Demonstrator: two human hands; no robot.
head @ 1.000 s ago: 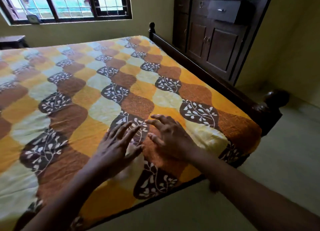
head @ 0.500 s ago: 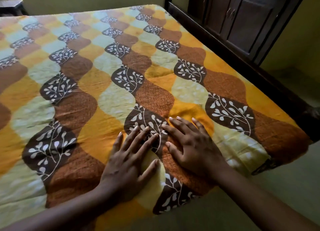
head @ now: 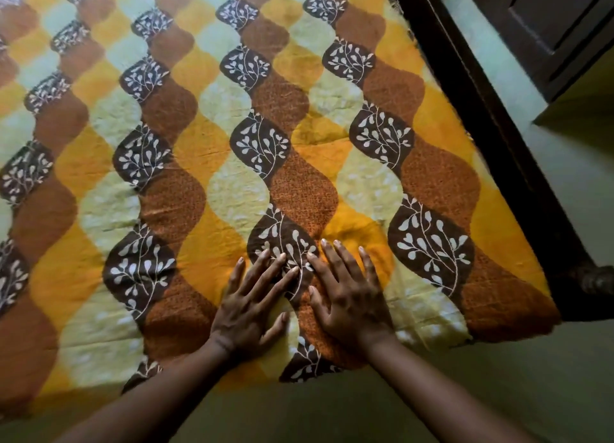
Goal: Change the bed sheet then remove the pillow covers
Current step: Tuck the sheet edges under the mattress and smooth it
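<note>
A bed sheet (head: 232,150) with a wavy pattern of yellow, brown and pale green and white leaf sprigs lies spread flat over the bed. My left hand (head: 247,304) presses palm down on it near the bed's near edge, fingers straight and spread. Right beside it, my right hand (head: 349,295) lies flat on the sheet in the same way, its fingertips close to those of the left. Neither hand holds anything. No pillow is in view.
The dark wooden bed frame (head: 491,137) runs along the sheet's right side to a carved corner post (head: 594,280). A dark wooden cupboard (head: 558,20) stands at the upper right. Pale floor (head: 498,393) lies below and to the right of the bed.
Both hands have come down flat onto the sheet and slid slightly forward, side by side. The view has tilted down, so the window and most of the cupboard have left the frame.
</note>
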